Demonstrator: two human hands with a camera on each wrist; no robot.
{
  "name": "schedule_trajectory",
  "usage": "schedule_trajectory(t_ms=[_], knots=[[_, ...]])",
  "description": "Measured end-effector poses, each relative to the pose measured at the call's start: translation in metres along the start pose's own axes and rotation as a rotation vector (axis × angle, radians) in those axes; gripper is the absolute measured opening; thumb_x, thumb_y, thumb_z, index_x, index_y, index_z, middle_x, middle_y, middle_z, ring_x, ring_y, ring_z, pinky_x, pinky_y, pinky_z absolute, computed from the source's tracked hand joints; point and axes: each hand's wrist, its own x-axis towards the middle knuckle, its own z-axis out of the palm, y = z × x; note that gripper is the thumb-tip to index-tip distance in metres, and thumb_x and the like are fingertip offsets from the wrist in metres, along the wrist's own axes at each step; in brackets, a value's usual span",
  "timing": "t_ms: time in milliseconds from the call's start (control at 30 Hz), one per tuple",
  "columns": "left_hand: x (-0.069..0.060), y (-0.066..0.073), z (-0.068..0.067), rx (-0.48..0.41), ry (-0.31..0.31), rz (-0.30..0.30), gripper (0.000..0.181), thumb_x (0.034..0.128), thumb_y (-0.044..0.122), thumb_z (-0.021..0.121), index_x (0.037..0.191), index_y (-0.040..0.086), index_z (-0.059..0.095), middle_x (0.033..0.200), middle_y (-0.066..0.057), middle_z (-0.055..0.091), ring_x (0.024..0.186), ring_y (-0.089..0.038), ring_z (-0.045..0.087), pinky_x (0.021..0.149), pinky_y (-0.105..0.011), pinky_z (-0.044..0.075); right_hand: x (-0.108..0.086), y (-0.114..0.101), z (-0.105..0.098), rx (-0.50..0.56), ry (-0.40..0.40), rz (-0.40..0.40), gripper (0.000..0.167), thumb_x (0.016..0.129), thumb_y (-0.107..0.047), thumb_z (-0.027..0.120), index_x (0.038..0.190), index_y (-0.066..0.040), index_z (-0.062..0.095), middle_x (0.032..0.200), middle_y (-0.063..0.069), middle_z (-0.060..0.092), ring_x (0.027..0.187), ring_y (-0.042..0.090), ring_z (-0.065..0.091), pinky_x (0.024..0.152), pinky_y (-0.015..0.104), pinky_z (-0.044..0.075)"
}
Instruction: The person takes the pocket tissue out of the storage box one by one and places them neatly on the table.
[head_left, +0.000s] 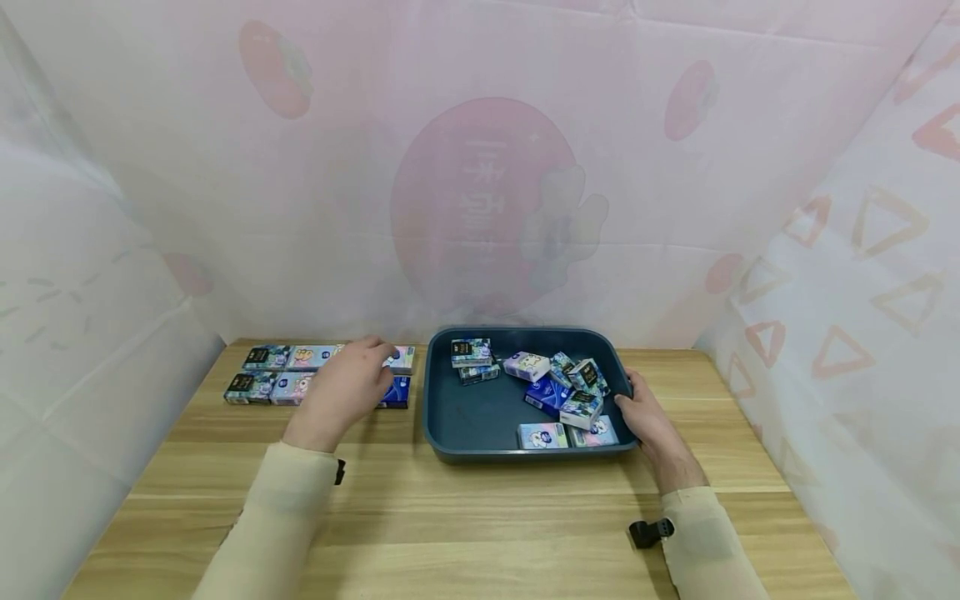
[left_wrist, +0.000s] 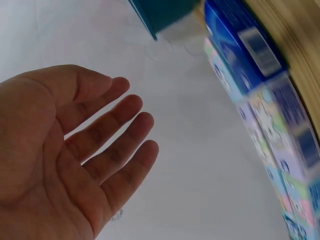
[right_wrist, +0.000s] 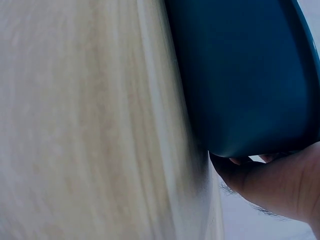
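Note:
My left hand [head_left: 347,385] hovers over two rows of small tissue packs at the left of the table. Nothing lies between its relaxed, slightly bent fingers in the left wrist view, where a dark blue tissue pack [left_wrist: 242,45] and a pastel tissue pack [left_wrist: 282,125] sit apart from it. My right hand [head_left: 647,415] grips the right side of a dark teal tray [head_left: 480,456], thumb at the rim. Inside the tray are several loose tissue packs, among them a blue pack [head_left: 547,395] and a floral pack with a black label [head_left: 471,350].
The wooden table [head_left: 450,533] carries the rows and the tray. Behind stands a pale printed cloth wall [head_left: 337,208], with more cloth on both sides. At the left end of the rows lies a dark floral pack [head_left: 251,387].

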Motion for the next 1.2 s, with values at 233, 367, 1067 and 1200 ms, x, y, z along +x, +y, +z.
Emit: schedule_trajectory(t_ms=[233,367,1067,1200], knots=[[0.008,0.024,0.012,0.013,0.014,0.040,0.031,0.1113,0.006,0.069,0.139,-0.002,0.081,0.137,-0.021,0.082,0.124,-0.042,0.082,0.104,-0.058,0.071,0.001,0.001,0.001,-0.004,0.003,0.002,0.066,0.125,-0.008,0.034,0.188,-0.009,0.014,0.187,0.034,0.031,0.159,0.045,0.048,0.131,0.062,0.045],[0.010,0.038,0.018,0.024,0.002,0.064,0.030,0.1104,0.006,0.072,0.138,-0.001,0.082,0.135,-0.018,0.082,0.120,-0.038,0.082,0.099,-0.052,0.073,0.002,0.001,0.001,-0.003,0.002,0.004,0.066,0.125,-0.009,0.033,0.188,-0.009,0.014,0.188,0.033,0.030,0.159,0.046,0.048,0.132,0.064,0.045],[0.015,0.102,0.055,0.026,-0.044,0.177,0.024,0.1108,0.010,0.078,0.133,0.006,0.085,0.129,-0.012,0.084,0.116,-0.032,0.083,0.099,-0.047,0.074,0.001,0.001,0.000,-0.002,-0.003,0.000,0.066,0.124,-0.007,0.034,0.187,-0.007,0.014,0.187,0.035,0.029,0.160,0.048,0.047,0.131,0.063,0.045],[0.016,0.113,0.061,0.021,-0.054,0.200,0.024,0.1117,0.012,0.078,0.134,0.006,0.085,0.130,-0.013,0.084,0.118,-0.031,0.083,0.101,-0.046,0.073,0.001,0.001,-0.001,-0.006,-0.001,0.009,0.066,0.125,-0.009,0.034,0.188,-0.009,0.014,0.187,0.034,0.030,0.159,0.047,0.047,0.130,0.064,0.046]])
